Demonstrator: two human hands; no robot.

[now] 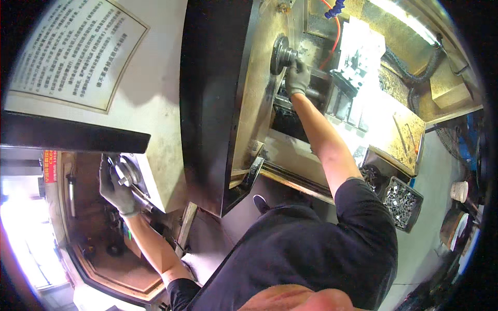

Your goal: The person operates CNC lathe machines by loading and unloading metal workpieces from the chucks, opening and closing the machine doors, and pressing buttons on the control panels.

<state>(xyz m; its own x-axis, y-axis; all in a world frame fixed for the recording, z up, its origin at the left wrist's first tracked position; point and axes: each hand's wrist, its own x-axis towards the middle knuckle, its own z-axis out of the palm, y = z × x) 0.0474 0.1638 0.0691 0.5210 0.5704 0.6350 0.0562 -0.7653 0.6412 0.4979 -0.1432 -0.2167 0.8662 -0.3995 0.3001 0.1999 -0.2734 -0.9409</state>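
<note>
While bright light fills a window (pixel 23 228) at the far left, a framed sign (pixel 78 57) with dark print sits above it on a pale panel. Just right of these, the person's left hand (pixel 116 187), in a grey glove, is raised beside a round metal wheel (pixel 126 172) on the machine's side, its fingers at the wheel's left edge; whether they grip it, I cannot tell. Next comes a tall black door (pixel 208 103), then a round dark chuck (pixel 280 55) on the machine's inner wall. The gloved right hand (pixel 299 79) reaches up to the chuck's front end, fingers bent; its hold is too small to make out. Farther right are a thin red hose (pixel 338 36), a tan board (pixel 392 147) bearing slim tools, a long lamp (pixel 407 20) overhead, and a dark tray (pixel 416 215) of metal scraps (pixel 400 203).
</note>
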